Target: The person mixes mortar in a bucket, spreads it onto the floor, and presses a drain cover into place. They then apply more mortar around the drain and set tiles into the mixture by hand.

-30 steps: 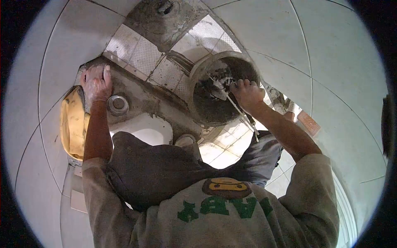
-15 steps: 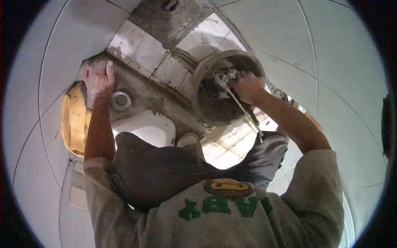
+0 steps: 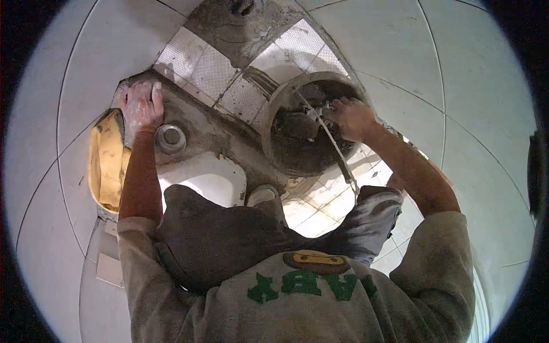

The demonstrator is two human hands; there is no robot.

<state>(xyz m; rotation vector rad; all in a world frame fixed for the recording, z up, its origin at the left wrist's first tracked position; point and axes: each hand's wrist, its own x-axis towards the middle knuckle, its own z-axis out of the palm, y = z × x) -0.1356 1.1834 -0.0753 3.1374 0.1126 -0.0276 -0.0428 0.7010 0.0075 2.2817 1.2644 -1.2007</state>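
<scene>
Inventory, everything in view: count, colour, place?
Bucket: 1, dark grey, right of centre
Lumps: several, whitish, in bucket
Rod: 1, pale, across bucket
Container: 1, yellow, far left
Basin: 1, white, left of centre
Ring: 1, grey, above basin
Ledge: 1, grey, left of bucket
Floor tiles: several, pale, beyond ledge
Patch: 1, grey, top centre
Slabs: several, pale, both sides
Loose piece: 1, cream, lower left
Shirt: 1, greyish, bottom
Trousers: 1, dark, lower centre
Left hand: 1, white-smeared, on ledge
Right hand: 1, bare, in bucket
</scene>
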